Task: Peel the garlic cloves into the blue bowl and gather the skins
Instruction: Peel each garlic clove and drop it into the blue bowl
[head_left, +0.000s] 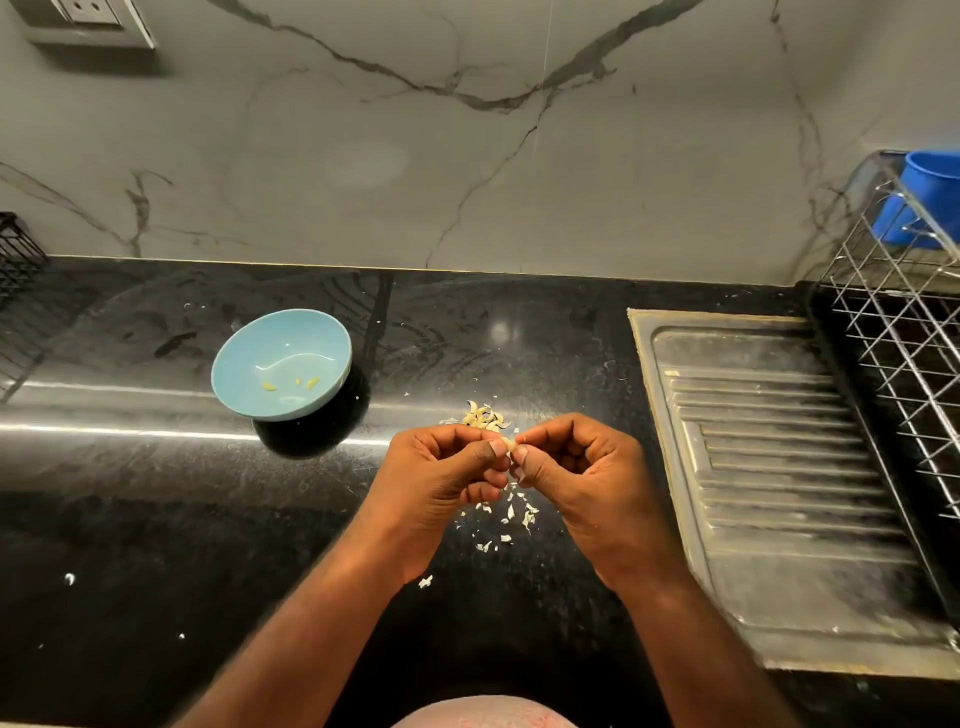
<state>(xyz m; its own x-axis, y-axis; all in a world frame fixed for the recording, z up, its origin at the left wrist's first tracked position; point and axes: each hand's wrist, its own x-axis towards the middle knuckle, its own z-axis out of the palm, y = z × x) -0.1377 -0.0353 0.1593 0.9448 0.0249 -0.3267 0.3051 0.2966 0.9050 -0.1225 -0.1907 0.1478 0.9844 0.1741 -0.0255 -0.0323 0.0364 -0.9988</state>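
Both hands meet over the black desk (156, 519), fingers curled. The left hand (447, 467) and right hand (576, 467) pinch one small clove (511, 446) between thumbs and fingertips, and the two hands touch at the tips. At 12 o'clock, just beyond the knuckles, lies a pile (483, 417) of unpeeled cloves. At 6 o'clock from the fingertips, loose skins (514, 514) are scattered on the desk between the wrists. The blue bowl (249, 358) stands upright at 10 o'clock, well apart from the hands, with a few peeled cloves (311, 383) at its bottom. A steel drainboard (769, 467) lies at 3 o'clock. Beyond it, a wire rack (904, 338) holds a blue cup (924, 197).
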